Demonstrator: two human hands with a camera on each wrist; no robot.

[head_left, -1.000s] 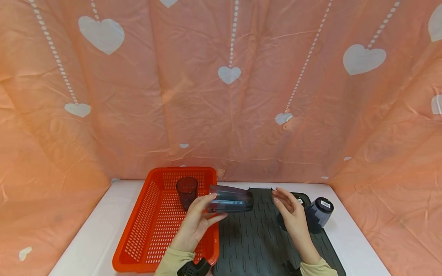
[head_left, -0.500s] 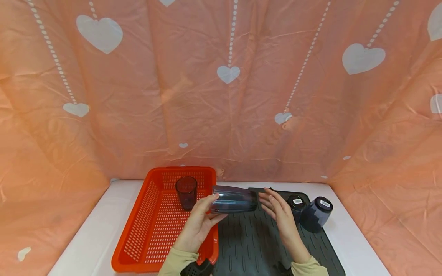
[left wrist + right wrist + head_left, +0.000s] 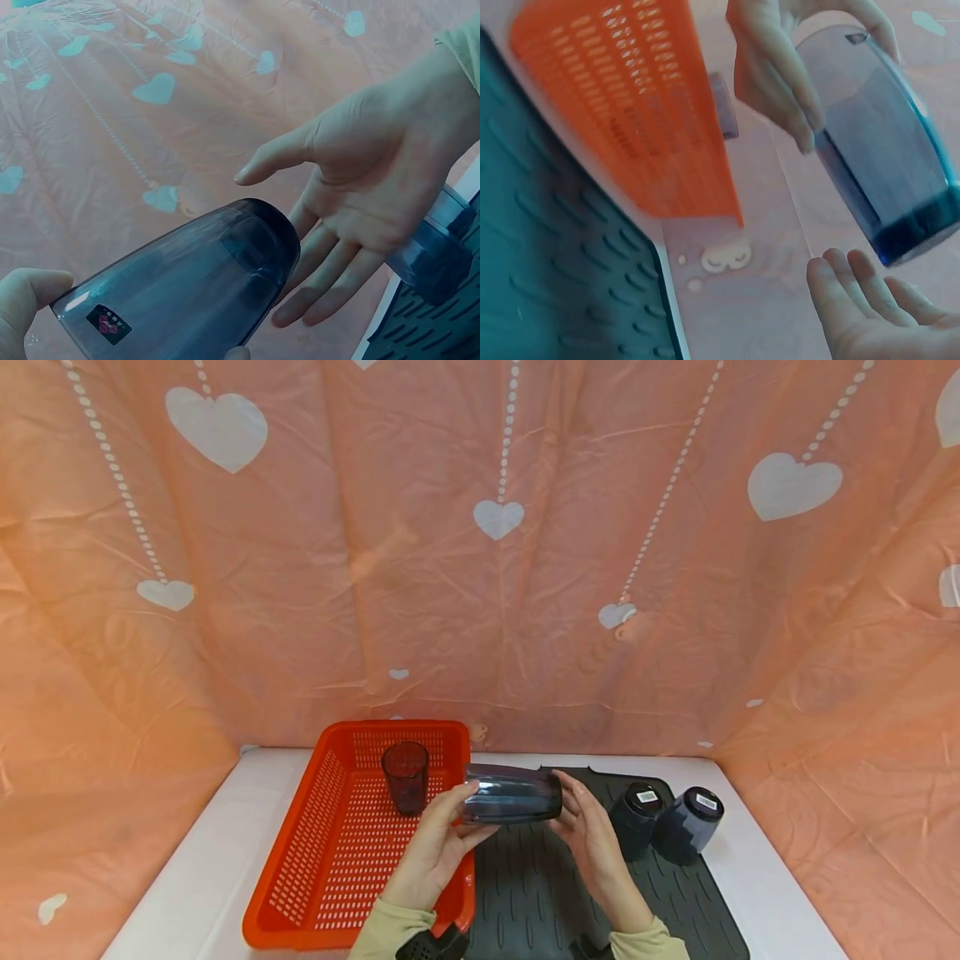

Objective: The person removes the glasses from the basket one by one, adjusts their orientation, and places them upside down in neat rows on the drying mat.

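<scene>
A: "What's nearest on your feed?"

B: "Pale green sleeves (image 3: 390, 931), and out of them, my two hands. My left hand (image 3: 431, 847) has a firm hold on a blue-tinted tumbler (image 3: 513, 795), gripping it at the rim end."

A: "And the other?"

B: "My right hand (image 3: 588, 835) is wide, fingers stretched out by the tumbler's base, no hold on anything. Whether a fingertip touches, I can't tell!"

A: "So where's that tumbler?"

B: "Up in the air, on its side, base to my right, above where the black ribbed mat (image 3: 525, 893) meets the orange-red basket (image 3: 258, 927). The left wrist view gives me a small dark sticker (image 3: 110, 324) on its wall."

A: "Farther out?"

B: "Two upturned tumblers (image 3: 636, 827) on the mat's right side, just beside each other, white labels on their bases. A dark see-through tumbler (image 3: 407, 781) stands mouth-up toward the basket's far end. Behind it all, a peach curtain (image 3: 420, 593) with white hearts!"
</scene>
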